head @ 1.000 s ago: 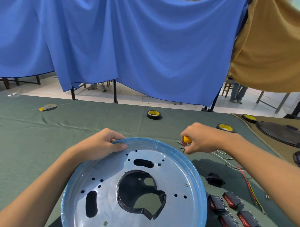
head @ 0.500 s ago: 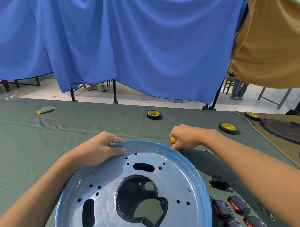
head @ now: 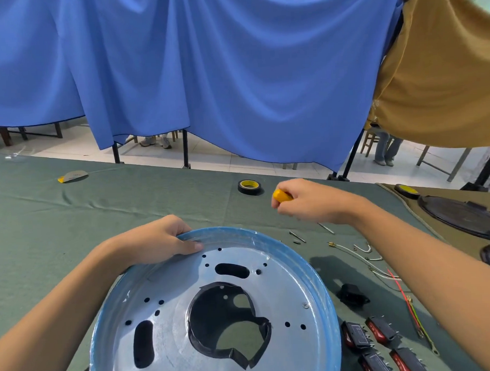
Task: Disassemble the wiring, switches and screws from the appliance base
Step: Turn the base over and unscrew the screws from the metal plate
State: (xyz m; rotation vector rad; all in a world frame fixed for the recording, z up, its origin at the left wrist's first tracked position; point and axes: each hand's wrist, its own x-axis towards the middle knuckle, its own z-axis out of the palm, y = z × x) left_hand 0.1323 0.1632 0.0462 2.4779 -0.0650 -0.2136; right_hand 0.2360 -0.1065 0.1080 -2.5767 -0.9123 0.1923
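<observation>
Left hand (head: pixel 159 238) is hooked over the far rim of the round blue-edged appliance base (head: pixel 321 282), fingers curled tight on the edge, forearm angled in from the lower left. Right hand (head: pixel 314 202) hovers just past the base, wrist bent, fingers wrapped round a yellow-handled screwdriver (head: pixel 280 195) (only the handle end shows). Rocker switches (head: pixel 379 333) and loose wires (head: pixel 380 272) lie on the green cloth (head: pixel 73 233) right of the base.

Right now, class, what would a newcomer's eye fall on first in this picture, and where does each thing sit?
The big round appliance base with its blue rim fills the lower middle, its far edge gripped by the left hand. Beyond it on the right, the right hand holds a yellow-handled tool. Red and black switches lie at the lower right, and a blue curtain hangs behind.
</observation>
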